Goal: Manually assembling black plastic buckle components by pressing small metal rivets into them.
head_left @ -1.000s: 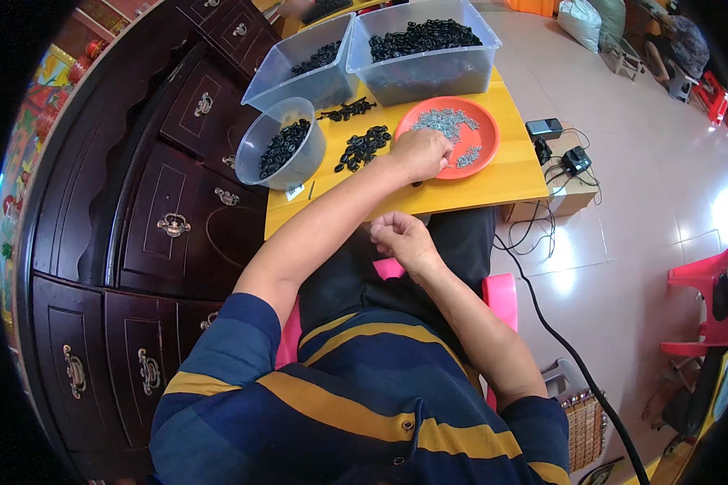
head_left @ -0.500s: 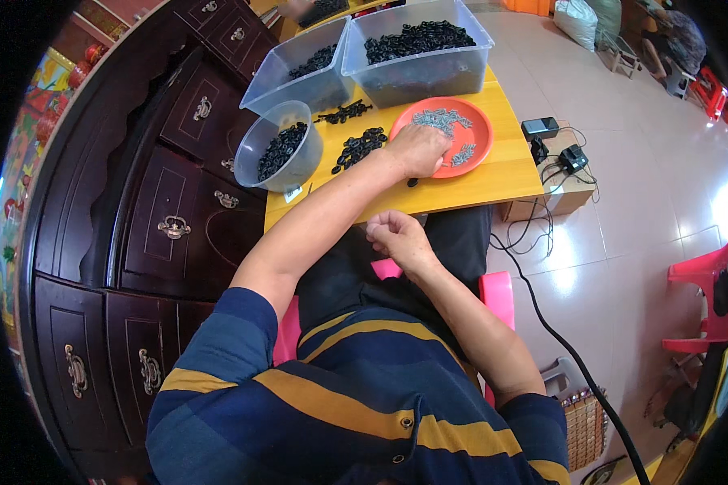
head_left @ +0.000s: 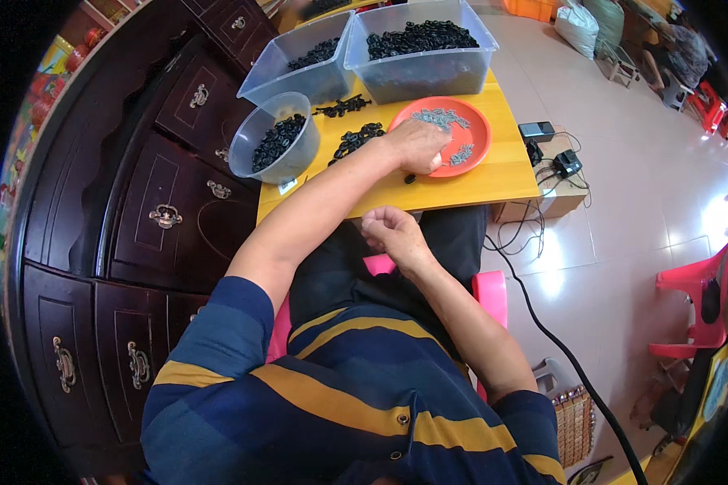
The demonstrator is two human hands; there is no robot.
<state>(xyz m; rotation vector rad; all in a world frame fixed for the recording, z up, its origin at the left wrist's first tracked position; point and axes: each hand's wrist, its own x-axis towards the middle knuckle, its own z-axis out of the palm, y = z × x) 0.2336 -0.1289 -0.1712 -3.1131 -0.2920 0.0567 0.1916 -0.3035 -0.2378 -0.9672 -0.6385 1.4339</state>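
Observation:
My left hand point(head_left: 419, 145) reaches across to the orange-red plate point(head_left: 483, 141), its fingers bent down at the plate's near left side. Small grey metal pieces point(head_left: 445, 119) lie in the plate, with a smaller heap by the fingers. What the fingertips hold, if anything, is hidden. My right hand point(head_left: 398, 236) is curled in a pinch over my lap, just off the table's front edge; no item in it can be made out. Left of the plate is a spread of small black oval pieces point(head_left: 360, 139). A single black piece point(head_left: 410, 179) lies below my left hand.
A round clear tub point(head_left: 299, 158) and two rectangular clear bins point(head_left: 429, 77) hold black pieces on the yellow table point(head_left: 493, 182). More black parts point(head_left: 344, 106) lie before the bins. A dark cabinet point(head_left: 137, 218) stands left; a box point(head_left: 534, 208) with cables stands right.
The whole view has shifted slightly. Both hands keep nearly the same places, the left at the plate and the right over the lap.

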